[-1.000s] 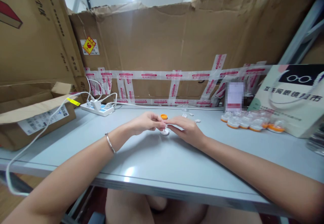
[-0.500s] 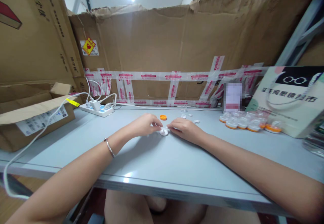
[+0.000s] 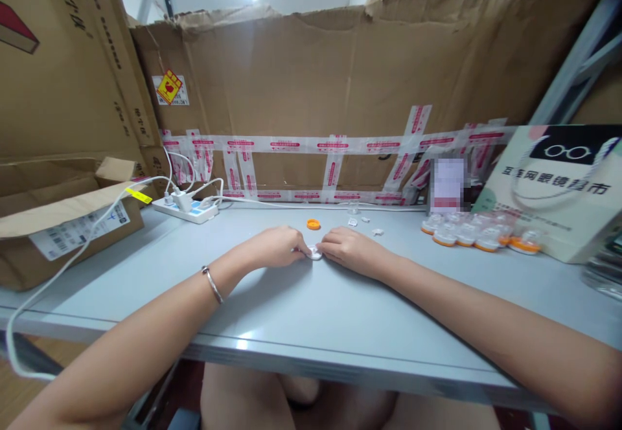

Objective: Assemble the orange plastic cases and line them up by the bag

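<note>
A small round white plastic piece (image 3: pixel 315 254) lies on the table between my two hands. My left hand (image 3: pixel 279 246) reaches it from the left, thumb and fingers closed at its edge. From the right, my right hand (image 3: pixel 347 247) has its fingertips pressed together on the other edge. Both hands hide part of the piece, so its upper details cannot be made out. Just behind stands an orange round cap (image 3: pixel 313 224). Further right lie small clear and white plastic parts, among them one part (image 3: pixel 378 232) near my right hand.
At the right are several clear domed pieces with orange bases (image 3: pixel 465 238), beside a paper bag (image 3: pixel 558 190). A power strip (image 3: pixel 187 212) with white cables sits back left, next to an open cardboard box (image 3: pixel 72 223). A large taped carton (image 3: pixel 291 80) walls the back.
The fingers of both hands have come down and closed onto the edges of the white piece. My left hand has shifted slightly downward. The orange cap and loose parts stay put.
</note>
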`<state>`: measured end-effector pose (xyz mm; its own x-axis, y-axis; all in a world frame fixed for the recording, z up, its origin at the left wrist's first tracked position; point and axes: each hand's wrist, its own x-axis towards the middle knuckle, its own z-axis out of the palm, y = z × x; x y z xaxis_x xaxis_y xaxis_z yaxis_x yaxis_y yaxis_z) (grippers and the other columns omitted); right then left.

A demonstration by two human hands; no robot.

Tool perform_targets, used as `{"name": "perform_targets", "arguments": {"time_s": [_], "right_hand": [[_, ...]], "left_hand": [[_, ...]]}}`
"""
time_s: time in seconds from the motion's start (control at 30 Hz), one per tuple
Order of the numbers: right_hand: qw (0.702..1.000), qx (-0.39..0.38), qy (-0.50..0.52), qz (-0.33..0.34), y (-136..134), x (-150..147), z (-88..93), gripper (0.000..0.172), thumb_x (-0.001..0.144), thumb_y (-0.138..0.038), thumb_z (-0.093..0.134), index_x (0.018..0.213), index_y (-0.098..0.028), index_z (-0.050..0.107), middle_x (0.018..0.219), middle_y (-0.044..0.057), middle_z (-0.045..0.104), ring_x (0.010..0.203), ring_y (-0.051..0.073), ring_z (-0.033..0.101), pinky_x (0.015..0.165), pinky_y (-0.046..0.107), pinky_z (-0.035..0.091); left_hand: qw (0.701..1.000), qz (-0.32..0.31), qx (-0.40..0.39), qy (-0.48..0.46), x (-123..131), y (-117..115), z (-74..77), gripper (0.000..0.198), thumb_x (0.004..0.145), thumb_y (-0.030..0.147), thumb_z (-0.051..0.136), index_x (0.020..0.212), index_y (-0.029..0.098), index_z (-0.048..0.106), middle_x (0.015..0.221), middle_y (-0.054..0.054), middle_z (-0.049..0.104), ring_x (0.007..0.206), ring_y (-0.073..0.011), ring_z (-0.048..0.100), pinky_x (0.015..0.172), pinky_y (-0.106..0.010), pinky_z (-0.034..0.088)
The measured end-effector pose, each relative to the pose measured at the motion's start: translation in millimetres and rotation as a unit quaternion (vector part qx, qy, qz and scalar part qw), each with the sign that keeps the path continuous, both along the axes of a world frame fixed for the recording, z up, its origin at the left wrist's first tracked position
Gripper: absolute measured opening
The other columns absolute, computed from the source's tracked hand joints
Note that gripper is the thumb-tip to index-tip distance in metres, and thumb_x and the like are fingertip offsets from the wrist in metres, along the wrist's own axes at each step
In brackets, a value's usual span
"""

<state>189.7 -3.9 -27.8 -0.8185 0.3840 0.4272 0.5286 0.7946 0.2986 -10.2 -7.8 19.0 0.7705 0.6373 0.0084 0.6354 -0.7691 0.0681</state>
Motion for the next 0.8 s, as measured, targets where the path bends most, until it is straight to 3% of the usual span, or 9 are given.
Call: {"name": "perform_targets", "arguments": {"time_s": [0.5,0.8], "right_hand": [[0.996,0.01,-0.088,-0.018,-2.1,-1.3,2.9,0.026,0.089,-0.017,0.036,0.088,-0.012,0.061,0.073,0.008,0.059,0.072,0.018,0.051,0.067,0.03,0.037],[0.982,0.015,-0.177,-0.062,-14.8,-15.7,12.8,0.018,0.084,-0.009,0.042,0.085,-0.012,0.06,0.074,0.008,0.059,0.071,0.019,0.052,0.066,0.031,0.038]], "left_hand": [[1.0,-0.004,-0.008,-0.029,-0.4,-0.3,-0.6,0.025,0.077,0.021,0.05,0.094,0.023,0.068,0.091,-0.005,0.069,0.081,-0.0167,0.062,0.073,-0.023,0.042],[1.0,-0.016,0.002,-0.024,1.5,0.4,-1.7,0.028,0.074,0.014,0.048,0.091,0.022,0.069,0.091,-0.004,0.069,0.079,-0.016,0.062,0.07,-0.022,0.042]]}}
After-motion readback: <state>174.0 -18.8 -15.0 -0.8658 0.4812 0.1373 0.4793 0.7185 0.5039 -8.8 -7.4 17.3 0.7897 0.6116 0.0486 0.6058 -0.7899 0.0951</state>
